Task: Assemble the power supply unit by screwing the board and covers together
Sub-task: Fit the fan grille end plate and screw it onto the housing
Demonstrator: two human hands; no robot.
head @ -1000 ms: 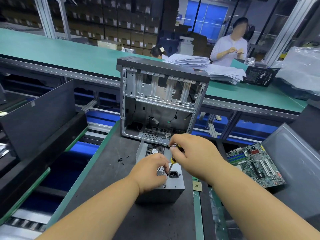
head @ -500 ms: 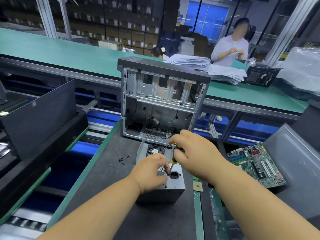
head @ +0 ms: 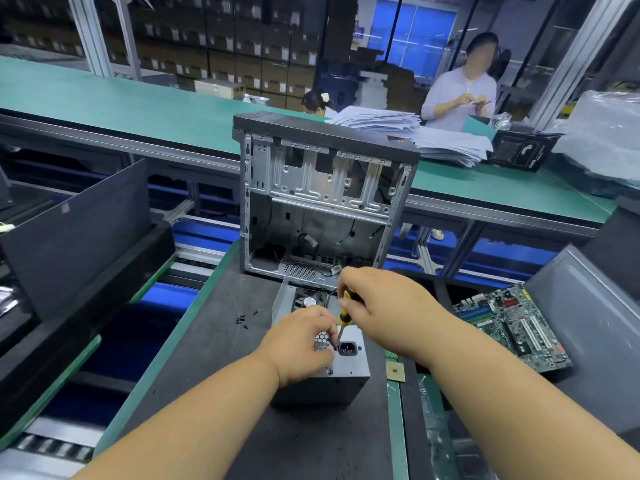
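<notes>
Right hand (head: 377, 306) is wrapped round the yellow-and-black screwdriver (head: 343, 315), fingers curled on the handle, tip angled down at a screw just left of the power socket (head: 347, 348). Left hand (head: 304, 337) sits on top of the power supply unit (head: 343, 370), fingertips pinched in right by the driver tip, looks like it's steadying the screw but it's too small to say for sure

The PSU is on the dark counter (head: 214, 393), directly in front of the open PC case (head: 322, 199) and practically touching its bottom edge. My read on handling: it's a folded sheet-metal box, stiff, probably fairly hefty for its size, smooth sides so a bit slippery. Grab it by the solid side walls, not the honeycomb vent (head: 321, 340) or the fan (head: 309, 301) at the far end, those parts are thin and bendy. Edges may be sharp too

Containers: the case stands upright with its side off, holding just a few loose cables and a bracket at the bottom, drive bays bare. No tray for the loose screws (head: 244, 320), they're scattered on the counter left of the PSU. A motherboard (head: 512, 327) lies off to the right, well apart
</notes>
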